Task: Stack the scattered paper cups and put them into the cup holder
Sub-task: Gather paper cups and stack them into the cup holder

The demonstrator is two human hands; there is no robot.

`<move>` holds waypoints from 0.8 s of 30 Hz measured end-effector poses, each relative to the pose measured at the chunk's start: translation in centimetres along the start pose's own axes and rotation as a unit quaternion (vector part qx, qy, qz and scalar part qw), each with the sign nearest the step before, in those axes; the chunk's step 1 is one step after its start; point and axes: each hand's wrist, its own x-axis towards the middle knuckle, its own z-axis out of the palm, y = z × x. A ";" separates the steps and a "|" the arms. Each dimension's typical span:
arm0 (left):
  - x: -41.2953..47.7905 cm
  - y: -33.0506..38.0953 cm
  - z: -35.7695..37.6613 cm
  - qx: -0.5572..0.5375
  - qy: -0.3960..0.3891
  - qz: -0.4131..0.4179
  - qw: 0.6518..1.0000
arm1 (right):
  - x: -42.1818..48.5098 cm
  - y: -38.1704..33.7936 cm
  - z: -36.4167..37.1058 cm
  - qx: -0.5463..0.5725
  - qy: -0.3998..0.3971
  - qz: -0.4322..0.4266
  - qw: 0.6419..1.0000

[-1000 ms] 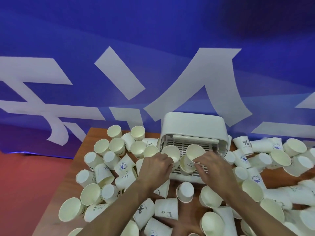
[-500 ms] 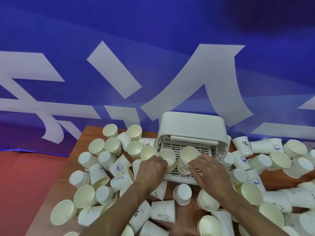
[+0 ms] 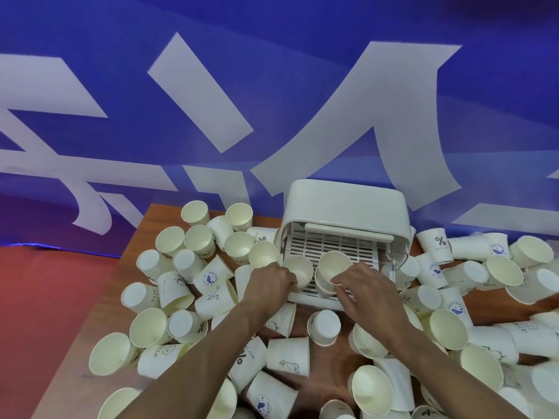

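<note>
A white cup holder [image 3: 344, 207] with a slatted tray stands open at the back of the wooden table [image 3: 99, 322]. Two short stacks of cream paper cups sit on the tray's front. My left hand [image 3: 269, 282] grips the left stack [image 3: 299, 267] from its near side. My right hand [image 3: 363, 287] has its fingers curled around the right stack [image 3: 334, 266], thumb at the rim. Scattered paper cups [image 3: 199, 246], several printed with blue logos, lie on their sides or upright all around the holder.
A blue banner [image 3: 272, 101] with large white shapes hangs right behind the table. The table's left edge drops to a red floor [image 3: 45, 297]. More loose cups [image 3: 499, 267] crowd the right side and the near edge.
Both hands stayed on the two stacks in the tray, settling slightly lower at its front; the camera tilted a little.
</note>
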 end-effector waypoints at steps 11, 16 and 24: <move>-2.7 -0.7 -2.5 -0.037 0.066 0.087 0.993 | 0.2 0.2 2.4 -0.025 -0.062 -0.010 0.998; -5.6 -3.8 -5.4 0.000 0.001 0.147 0.989 | 0.5 -0.5 2.3 -0.047 -0.068 0.001 0.997; -9.2 -7.4 -7.6 0.061 -0.055 0.067 0.994 | -0.5 -4.6 1.3 -0.046 -0.021 -0.148 0.988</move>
